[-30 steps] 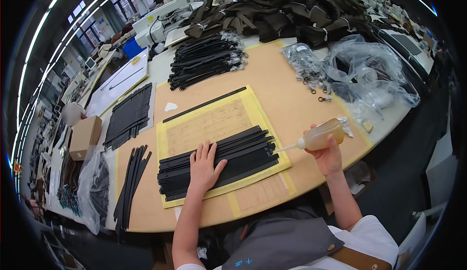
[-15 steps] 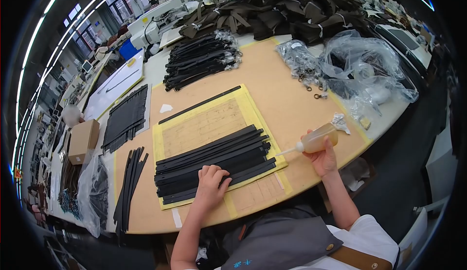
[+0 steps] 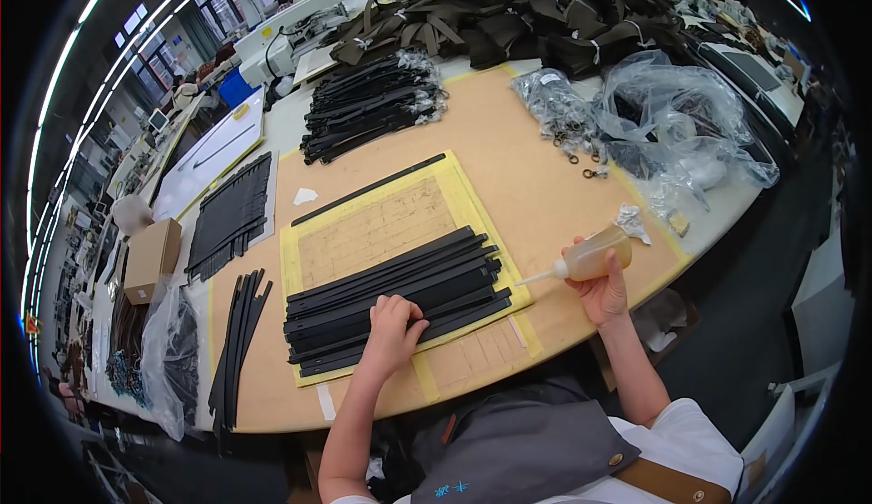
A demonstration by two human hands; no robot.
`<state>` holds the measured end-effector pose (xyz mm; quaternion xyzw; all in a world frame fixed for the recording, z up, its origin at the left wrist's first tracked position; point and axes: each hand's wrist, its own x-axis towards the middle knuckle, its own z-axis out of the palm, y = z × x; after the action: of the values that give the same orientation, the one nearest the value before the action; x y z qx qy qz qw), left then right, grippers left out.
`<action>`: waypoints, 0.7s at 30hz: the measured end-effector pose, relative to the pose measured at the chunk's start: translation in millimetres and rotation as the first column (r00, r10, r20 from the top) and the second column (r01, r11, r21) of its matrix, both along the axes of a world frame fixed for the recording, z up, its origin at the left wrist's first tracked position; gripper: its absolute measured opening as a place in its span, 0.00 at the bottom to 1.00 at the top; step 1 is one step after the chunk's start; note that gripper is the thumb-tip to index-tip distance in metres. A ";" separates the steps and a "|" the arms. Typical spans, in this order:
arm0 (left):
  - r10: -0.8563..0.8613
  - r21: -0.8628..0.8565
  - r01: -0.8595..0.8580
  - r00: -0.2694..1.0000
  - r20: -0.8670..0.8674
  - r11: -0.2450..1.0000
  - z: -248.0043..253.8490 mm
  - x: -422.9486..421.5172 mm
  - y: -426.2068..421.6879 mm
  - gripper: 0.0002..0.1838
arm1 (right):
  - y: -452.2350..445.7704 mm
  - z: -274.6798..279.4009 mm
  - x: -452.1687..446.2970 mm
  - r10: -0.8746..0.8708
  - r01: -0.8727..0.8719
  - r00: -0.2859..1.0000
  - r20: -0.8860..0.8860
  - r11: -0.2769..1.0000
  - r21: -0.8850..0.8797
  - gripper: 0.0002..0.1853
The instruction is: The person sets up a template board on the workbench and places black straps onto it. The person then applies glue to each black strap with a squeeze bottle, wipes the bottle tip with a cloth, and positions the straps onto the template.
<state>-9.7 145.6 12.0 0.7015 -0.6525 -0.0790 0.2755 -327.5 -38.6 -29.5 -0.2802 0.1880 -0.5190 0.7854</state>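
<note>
My right hand point(image 3: 603, 291) is wrapped around a squeeze bottle point(image 3: 595, 254) of amber liquid, probably glue. Its thin white nozzle points left, level with the right ends of the black strips point(image 3: 391, 279). These long flat strips lie side by side across a yellow-edged board point(image 3: 372, 232). My left hand point(image 3: 392, 330) rests on the nearer strips, its fingers curled and the thumb close to the forefinger. It appears to pinch one black strip, though the fingertips partly hide the contact.
Loose black strips point(image 3: 238, 345) lie left of the board, with more on a grey sheet point(image 3: 232, 209). Behind are bundled black straps point(image 3: 368, 109) and a heap of dark pieces point(image 3: 509, 23). Clear plastic bags point(image 3: 681, 132) and metal rings point(image 3: 590, 173) sit right; a cardboard box point(image 3: 152, 261) stands left.
My left hand has shifted slightly upward, and the front strips under it have moved closer together. The right hand still holds the bottle in nearly the same place. The whole view has shifted slightly.
</note>
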 end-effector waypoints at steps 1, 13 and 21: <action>-0.005 0.007 0.005 1.000 0.001 1.000 1.0 -0.9 0.1 0.09 | 0.2 -0.5 -0.1 -0.005 0.005 1.000 0.009 1.000 0.000 0.37; 0.131 0.037 -0.125 0.945 -0.300 0.991 42.6 -12.4 36.9 0.08 | -5.8 7.1 -19.3 -0.045 0.049 0.999 0.029 0.985 -0.165 0.39; 0.054 0.049 -0.040 0.942 -0.332 0.998 13.5 -30.6 56.8 0.10 | 2.2 20.0 -22.1 -0.065 0.046 0.995 -0.072 0.969 -0.244 0.40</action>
<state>-40.3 202.4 25.6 0.6990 -0.5778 -0.2031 0.3691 -349.6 -36.4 -9.5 -0.3890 0.1621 -0.5482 0.7224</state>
